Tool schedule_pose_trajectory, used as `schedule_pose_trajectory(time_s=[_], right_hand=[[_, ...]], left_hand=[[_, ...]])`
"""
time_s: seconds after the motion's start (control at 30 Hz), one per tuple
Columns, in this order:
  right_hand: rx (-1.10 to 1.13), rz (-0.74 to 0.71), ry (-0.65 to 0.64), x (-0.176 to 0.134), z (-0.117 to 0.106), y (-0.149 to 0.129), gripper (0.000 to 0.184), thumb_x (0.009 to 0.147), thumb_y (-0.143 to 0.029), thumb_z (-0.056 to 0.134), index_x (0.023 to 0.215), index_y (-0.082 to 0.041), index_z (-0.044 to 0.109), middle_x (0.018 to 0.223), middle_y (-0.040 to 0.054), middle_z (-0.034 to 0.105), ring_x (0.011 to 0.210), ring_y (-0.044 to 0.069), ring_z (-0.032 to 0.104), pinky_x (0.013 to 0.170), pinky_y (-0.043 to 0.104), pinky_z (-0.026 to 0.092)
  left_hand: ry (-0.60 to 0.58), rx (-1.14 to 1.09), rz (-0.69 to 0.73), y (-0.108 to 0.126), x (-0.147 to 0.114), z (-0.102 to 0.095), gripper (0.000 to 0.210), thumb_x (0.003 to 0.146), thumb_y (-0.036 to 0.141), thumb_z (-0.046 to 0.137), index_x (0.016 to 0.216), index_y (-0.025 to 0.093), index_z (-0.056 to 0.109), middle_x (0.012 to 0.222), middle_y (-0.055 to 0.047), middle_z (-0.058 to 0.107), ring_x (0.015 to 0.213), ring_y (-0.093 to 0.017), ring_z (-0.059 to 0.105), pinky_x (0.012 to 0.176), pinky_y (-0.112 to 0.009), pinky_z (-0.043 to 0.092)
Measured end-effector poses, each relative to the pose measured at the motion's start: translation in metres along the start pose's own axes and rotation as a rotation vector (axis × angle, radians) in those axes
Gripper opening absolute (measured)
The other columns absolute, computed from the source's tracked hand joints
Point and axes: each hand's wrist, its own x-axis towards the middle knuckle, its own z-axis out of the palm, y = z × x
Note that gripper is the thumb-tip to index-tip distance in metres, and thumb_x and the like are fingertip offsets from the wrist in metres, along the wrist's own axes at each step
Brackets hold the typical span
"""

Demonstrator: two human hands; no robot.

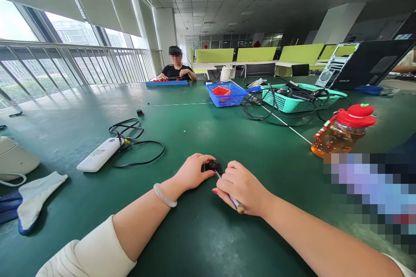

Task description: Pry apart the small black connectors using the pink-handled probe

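On the green tabletop (208, 242), my left hand (194, 171) is closed around a small black object (212, 166); its kind is hard to make out because the fingers cover part of it. My right hand (238, 186) grips a slim screwdriver-like tool (236, 203) with a thin metal shaft. The shaft points up and left, and its tip meets or nearly meets the black object. The tool's butt end, brownish, sticks out below the right fingers.
Left lie a white power bank (99, 155) with a black cable (156, 142) and a glove (40, 197). Ahead stand a blue basket (225, 100) and a green basket (289, 105) full of cables. A red-lidded bottle (341, 136) is right. A person (175, 69) sits opposite.
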Motion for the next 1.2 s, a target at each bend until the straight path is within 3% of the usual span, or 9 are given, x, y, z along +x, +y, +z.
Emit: schedule_pose_trajectory(time_s=[0.33,0.5,0.57,0.7,0.83,0.93,1.03,1.13,1.2], right_hand=[[0.041,0.032,0.062,-0.001,0.001,0.006,0.032,0.097,-0.020,0.043,0.066,-0.019,0.050,0.056,-0.0023,0.048,0.055,0.014,0.039,0.070,0.031,0.034],[0.184,0.119,0.113,-0.002,0.000,0.008,0.033,0.096,-0.019,0.043,0.064,-0.020,0.047,0.056,-0.0031,0.048,0.054,0.013,0.040,0.069,0.030,0.035],[0.318,0.283,0.167,-0.003,0.000,0.011,0.036,0.098,-0.024,0.042,0.062,-0.020,0.045,0.055,-0.0031,0.046,0.054,0.013,0.041,0.065,0.029,0.036],[0.692,0.801,0.325,-0.008,0.009,0.027,0.045,0.096,-0.047,0.046,0.060,-0.021,0.049,0.052,-0.0038,0.039,0.049,0.012,0.036,0.050,0.027,0.029],[1.101,1.016,0.472,-0.011,0.022,0.043,0.049,0.083,-0.061,0.061,0.056,-0.021,0.049,0.045,-0.0067,0.032,0.043,0.010,0.029,0.048,0.027,0.030],[1.200,1.039,0.503,-0.012,0.026,0.048,0.050,0.078,-0.060,0.067,0.054,-0.021,0.049,0.042,-0.0078,0.030,0.042,0.009,0.029,0.051,0.029,0.035],[1.170,0.997,0.473,-0.013,0.023,0.045,0.051,0.081,-0.062,0.063,0.054,-0.021,0.049,0.042,-0.0079,0.028,0.042,0.009,0.028,0.049,0.028,0.033],[0.998,0.883,0.353,-0.014,0.014,0.039,0.051,0.089,-0.060,0.052,0.057,-0.020,0.049,0.047,-0.0056,0.032,0.045,0.010,0.030,0.046,0.026,0.027],[0.807,0.733,0.254,-0.013,0.007,0.033,0.049,0.095,-0.052,0.045,0.059,-0.020,0.049,0.051,-0.0034,0.039,0.048,0.011,0.036,0.048,0.027,0.029]], left_hand=[[-0.003,0.001,0.014,-0.002,0.000,0.001,0.040,0.080,0.033,0.067,0.119,0.026,0.064,0.113,-0.006,0.068,0.107,-0.023,0.062,0.100,-0.038,0.048],[0.005,0.000,0.027,-0.002,0.000,0.001,0.037,0.080,0.035,0.067,0.116,0.027,0.065,0.111,-0.005,0.068,0.105,-0.022,0.062,0.097,-0.037,0.049],[0.004,0.015,0.036,-0.002,0.001,0.000,0.036,0.080,0.037,0.067,0.115,0.027,0.065,0.110,-0.004,0.069,0.105,-0.023,0.061,0.096,-0.037,0.049],[-0.017,0.032,0.037,-0.001,0.001,-0.002,0.035,0.081,0.038,0.066,0.114,0.028,0.065,0.109,-0.004,0.069,0.105,-0.024,0.060,0.095,-0.038,0.048],[-0.025,0.019,0.029,0.001,0.000,-0.003,0.034,0.081,0.038,0.064,0.114,0.028,0.066,0.108,-0.004,0.068,0.103,-0.023,0.060,0.093,-0.037,0.049],[-0.029,0.021,0.027,0.002,0.000,-0.003,0.035,0.082,0.039,0.063,0.115,0.028,0.066,0.108,-0.005,0.068,0.103,-0.024,0.060,0.092,-0.037,0.049],[-0.031,0.028,0.027,0.000,0.000,-0.003,0.036,0.082,0.040,0.063,0.115,0.028,0.065,0.108,-0.005,0.068,0.103,-0.024,0.060,0.093,-0.038,0.049],[-0.032,0.035,0.028,-0.001,0.001,-0.002,0.036,0.082,0.041,0.063,0.115,0.029,0.065,0.108,-0.005,0.068,0.102,-0.024,0.060,0.093,-0.038,0.049],[-0.028,0.038,0.034,-0.002,0.001,-0.001,0.035,0.082,0.040,0.064,0.115,0.029,0.065,0.108,-0.004,0.068,0.103,-0.024,0.060,0.094,-0.038,0.049]])
